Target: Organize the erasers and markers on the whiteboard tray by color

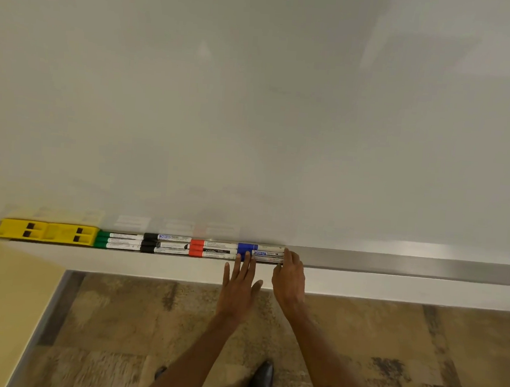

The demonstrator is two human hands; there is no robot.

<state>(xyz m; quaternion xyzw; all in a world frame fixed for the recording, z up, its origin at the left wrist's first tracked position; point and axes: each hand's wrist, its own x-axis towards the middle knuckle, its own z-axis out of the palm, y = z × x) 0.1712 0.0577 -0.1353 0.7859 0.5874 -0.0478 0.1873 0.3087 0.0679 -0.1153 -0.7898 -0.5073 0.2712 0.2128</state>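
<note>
A: Markers lie in the whiteboard tray, all with the long axis left to right along it. From the left you have two yellow erasers, then the green markers, the black markers, the red markers and last the blue markers.

B: And your hands, where are they?

A: Both are at the blue group. Your left hand is flat, fingers spread and straight, and its tips rest on the near side of the blue caps. It grips nothing. Your right hand stands at the right ends of the blue markers, fingers together and a little curled, touching the ends. It also closes around nothing, as far as I can see.

B: So which hand does the next move?

A: I judge the right one. The blue markers lie directly left of its fingers, along their own axis, so a push to the left closes the row against the red group. The left hand only keeps them from rolling off the near edge.

B: How much of the work remains?

A: Little, I think; every color already sits together.
</note>
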